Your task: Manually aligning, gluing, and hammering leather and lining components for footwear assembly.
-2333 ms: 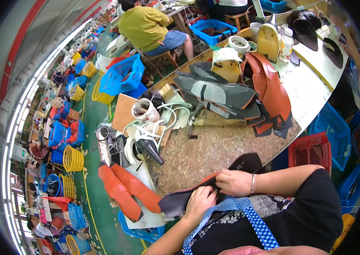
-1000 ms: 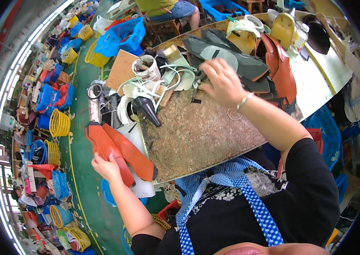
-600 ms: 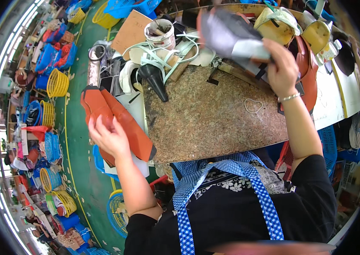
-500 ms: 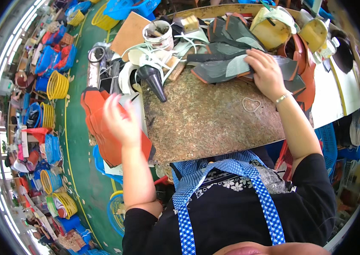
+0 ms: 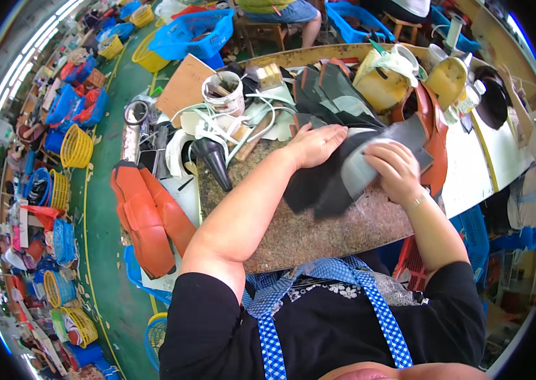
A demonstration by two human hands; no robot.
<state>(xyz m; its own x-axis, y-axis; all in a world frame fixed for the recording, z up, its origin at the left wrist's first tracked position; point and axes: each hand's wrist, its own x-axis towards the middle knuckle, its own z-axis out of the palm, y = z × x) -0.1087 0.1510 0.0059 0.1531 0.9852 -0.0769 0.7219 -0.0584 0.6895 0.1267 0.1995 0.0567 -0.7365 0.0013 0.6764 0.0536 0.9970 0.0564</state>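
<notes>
My right hand (image 5: 396,170) is closed on a dark grey shoe-upper piece (image 5: 325,196) with a pale grey patch, blurred by motion above the speckled work board (image 5: 274,234). Its fingers lie over the pale patch. My left hand (image 5: 319,145) lies palm down at the piece's far edge, fingers stretched to the right. Beyond the hands, several similar dark pieces (image 5: 328,88) with orange-brown undersides are stacked. Red-brown cut pieces (image 5: 144,215) lie in a stack left of the board.
A black cone-shaped tool (image 5: 212,163) with white cord lies on the board's left. Behind it stand a white tub (image 5: 222,101) and a tape roll (image 5: 135,113). Yellow containers (image 5: 382,88) stand at the far right. A blue basket (image 5: 192,35) and a seated person (image 5: 280,16) are beyond the table.
My left hand has moved from over the red-brown stack to the dark pieces. My right hand has drawn a dark piece nearer over the board. The view has shifted slightly.
</notes>
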